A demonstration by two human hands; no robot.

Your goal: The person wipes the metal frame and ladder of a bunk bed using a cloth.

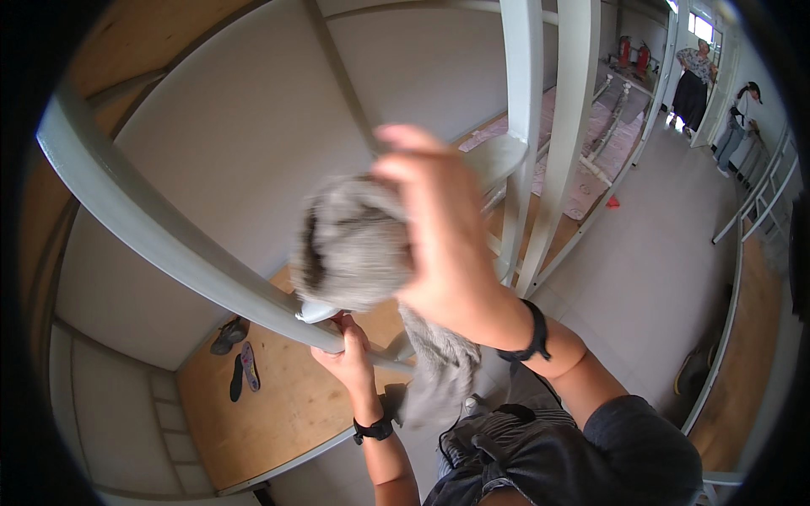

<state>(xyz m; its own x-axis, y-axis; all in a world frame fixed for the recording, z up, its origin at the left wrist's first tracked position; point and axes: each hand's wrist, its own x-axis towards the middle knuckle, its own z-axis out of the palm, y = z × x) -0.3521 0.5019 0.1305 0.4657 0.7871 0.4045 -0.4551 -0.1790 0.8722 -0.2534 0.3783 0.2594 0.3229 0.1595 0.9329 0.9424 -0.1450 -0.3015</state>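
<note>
My right hand (pixel 443 234) is raised at the middle of the view, blurred by motion, and holds a bunched grey cloth (pixel 357 243). One end of the cloth dangles below toward my waist. Just under the bunch, my left hand (pixel 348 357) grips the pale metal rail (pixel 209 250) of a bunk bed frame. Part of the rail near that hand is hidden by the cloth. Pale metal uprights (pixel 560 145) of the frame stand right of my right hand.
Shoes (pixel 229 335) and insoles (pixel 250 367) lie on the wooden bed board (pixel 285 405) below. Metal parts rest on a pink-covered bed (pixel 576 183) beyond the uprights. Two people stand far off at the upper right, near two fire extinguishers (pixel 625 50). Another wooden board (pixel 747 335) runs along the right.
</note>
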